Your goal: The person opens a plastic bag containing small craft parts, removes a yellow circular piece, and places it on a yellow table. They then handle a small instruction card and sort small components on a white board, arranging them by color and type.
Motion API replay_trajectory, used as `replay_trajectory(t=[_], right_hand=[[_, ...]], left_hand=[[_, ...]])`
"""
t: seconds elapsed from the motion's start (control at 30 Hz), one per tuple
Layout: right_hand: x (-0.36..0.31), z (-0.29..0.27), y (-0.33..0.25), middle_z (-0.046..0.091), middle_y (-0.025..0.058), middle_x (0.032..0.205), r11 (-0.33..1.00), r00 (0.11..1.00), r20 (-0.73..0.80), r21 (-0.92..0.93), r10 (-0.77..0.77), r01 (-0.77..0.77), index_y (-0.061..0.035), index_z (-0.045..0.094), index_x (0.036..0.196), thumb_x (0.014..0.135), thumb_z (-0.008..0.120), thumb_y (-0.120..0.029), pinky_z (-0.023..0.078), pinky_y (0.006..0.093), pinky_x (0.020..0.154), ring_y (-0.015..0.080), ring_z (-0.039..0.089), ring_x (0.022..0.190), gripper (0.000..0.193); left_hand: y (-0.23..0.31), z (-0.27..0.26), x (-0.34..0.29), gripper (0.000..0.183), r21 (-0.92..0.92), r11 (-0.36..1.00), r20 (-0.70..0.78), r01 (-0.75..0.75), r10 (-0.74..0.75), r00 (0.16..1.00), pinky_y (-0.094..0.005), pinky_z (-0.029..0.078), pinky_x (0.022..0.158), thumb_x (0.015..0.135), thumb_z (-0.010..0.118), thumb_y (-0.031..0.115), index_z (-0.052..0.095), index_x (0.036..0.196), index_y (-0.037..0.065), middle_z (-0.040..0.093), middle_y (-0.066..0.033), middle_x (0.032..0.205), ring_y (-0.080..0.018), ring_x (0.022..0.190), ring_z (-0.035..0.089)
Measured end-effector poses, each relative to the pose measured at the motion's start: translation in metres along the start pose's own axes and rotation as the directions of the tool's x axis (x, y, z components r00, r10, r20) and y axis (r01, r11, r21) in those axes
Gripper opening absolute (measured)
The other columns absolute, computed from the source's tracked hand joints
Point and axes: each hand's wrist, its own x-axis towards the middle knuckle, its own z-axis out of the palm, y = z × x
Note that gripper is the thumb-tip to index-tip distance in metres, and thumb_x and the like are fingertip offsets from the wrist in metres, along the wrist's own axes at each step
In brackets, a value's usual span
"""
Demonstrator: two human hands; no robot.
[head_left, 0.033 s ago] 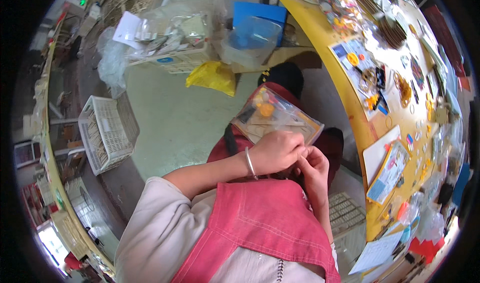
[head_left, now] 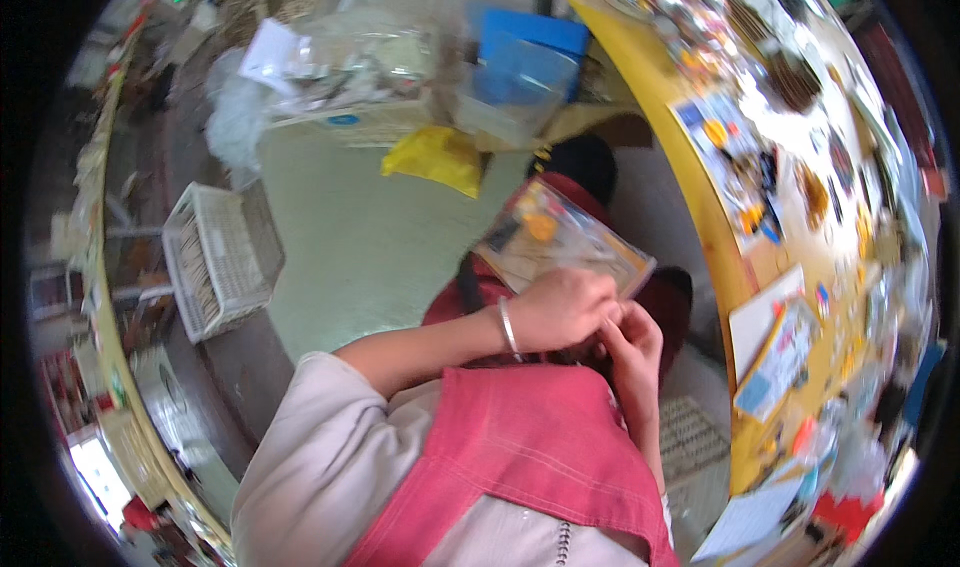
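Observation:
A flat clear plastic bag [head_left: 575,229] lies slanted across my lap, with orange, dark and pale wood-coloured parts inside. My left hand [head_left: 565,307], a silver bangle on its wrist, is closed at the bag's near edge. Against its fingertips, the thumb and fingers of my right hand [head_left: 632,342] are pinched together at the same edge. The exact grip is partly hidden behind the knuckles and blurred.
To my right runs a yellow worktable [head_left: 690,182] crowded with small parts and printed sheets. A white crate [head_left: 215,267] stands on the left floor. Ahead are a yellow bag [head_left: 435,160], a clear tub [head_left: 520,87] and a crate of plastic bags [head_left: 370,117].
The whole view has shifted slightly and become more blurred. Both hands stay together at the bag's near edge, with no visible change of grip.

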Motion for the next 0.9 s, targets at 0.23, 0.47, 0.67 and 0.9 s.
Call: replay_trajectory(t=[0.23,0.47,0.67,0.9], right_hand=[[0.018,-0.003,-0.003,0.068,0.0013,0.1,0.99,0.989,0.122,-0.098,-0.089,0.101,-0.0031,0.065,0.103,0.1,0.072,-0.008,0.051,0.0239,0.076,0.0087,0.062,0.091,0.009],[0.043,-0.011,-0.014,0.071,0.0115,0.118,0.992,0.891,0.438,-0.079,0.119,-0.094,0.0008,0.065,0.131,0.1,0.074,-0.013,0.054,0.0329,0.09,0.0191,0.067,0.104,0.035],[0.034,0.006,-0.01,0.068,0.0029,0.101,0.997,0.951,0.301,-0.002,0.077,-0.081,-0.0031,0.065,0.104,0.101,0.071,-0.009,0.055,0.028,0.079,0.0124,0.065,0.094,0.009],[0.022,-0.001,0.01,0.068,-0.0018,0.094,0.988,0.916,0.4,-0.146,0.02,0.042,-0.0021,0.065,0.103,0.1,0.074,-0.01,0.05,0.0234,0.075,0.006,0.06,0.086,0.012]], left_hand=[[-0.016,0.016,0.01,0.026,-0.12,0.99,-0.062,0.076,-0.084,0.995,-0.0455,0.052,0.071,0.094,0.062,0.026,0.064,0.084,0.002,0.069,-0.0181,0.084,-0.0372,0.081,0.068],[-0.016,0.021,-0.012,0.019,-0.142,0.969,-0.397,0.203,-0.244,0.885,-0.0447,0.049,0.065,0.089,0.066,0.023,0.06,0.082,0.006,0.065,-0.0139,0.078,-0.0343,0.075,0.066],[-0.003,0.014,-0.025,0.034,-0.19,0.958,-0.342,0.215,-0.27,0.9,-0.0424,0.049,0.068,0.095,0.071,0.037,0.059,0.083,0.007,0.064,-0.0121,0.082,-0.0266,0.073,0.061],[0.016,-0.013,-0.041,0.029,-0.208,0.914,-0.046,0.349,-0.366,0.93,-0.0334,0.053,0.069,0.099,0.071,0.028,0.064,0.092,0.001,0.068,-0.0062,0.08,-0.0137,0.077,0.065]])
